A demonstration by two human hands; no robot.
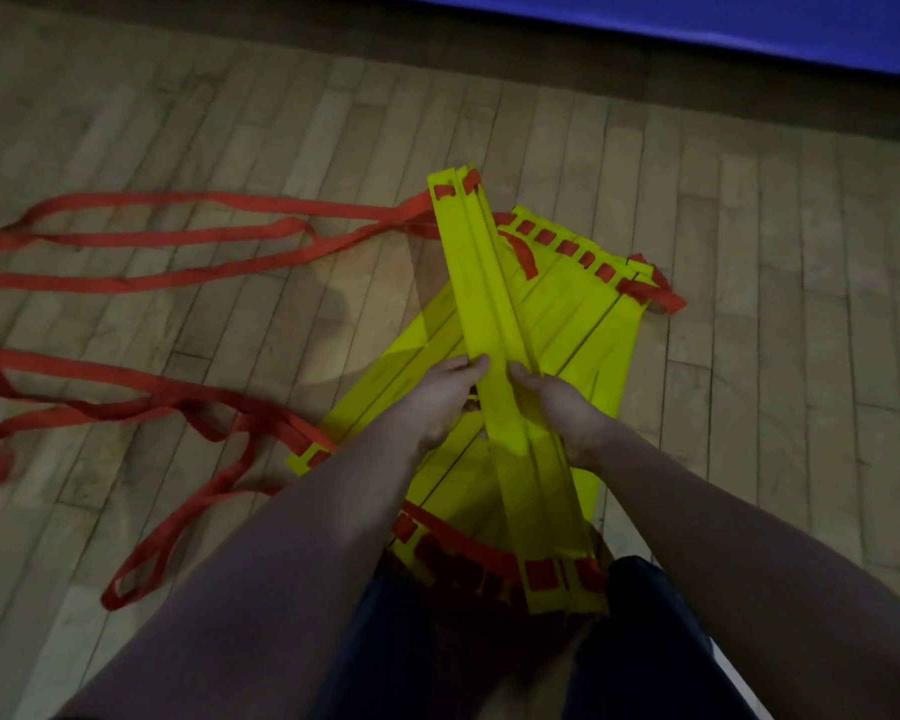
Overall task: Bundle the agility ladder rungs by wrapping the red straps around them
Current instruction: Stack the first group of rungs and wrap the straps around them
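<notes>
A person low over a wood floor (749,262) grips a stack (476,283) of yellow ladder rungs in both hands. The left hand (445,394) is curled round the stack's left edge and the right hand (557,402) round its right edge, both at about mid-length. The stack's long axis runs almost straight away from the body, with the near end by the legs and the far end tipped slightly left and apparently lifted off the boards. Beneath it, more rungs (588,314) lie fanned on the floor, spreading to the right. The red straps (178,236) trail in loose loops well off to the left, one run leaving the stack's far end and another leaving the near-left corner of the fan. None is wound round the rungs yet. All the slack lies on the left hand's side, so that hand looks the nearer to gather it while the right steadies the stack. Any wrap would have to cross the stack's long axis. A blue mat (697,28) edges the top of the view.
</notes>
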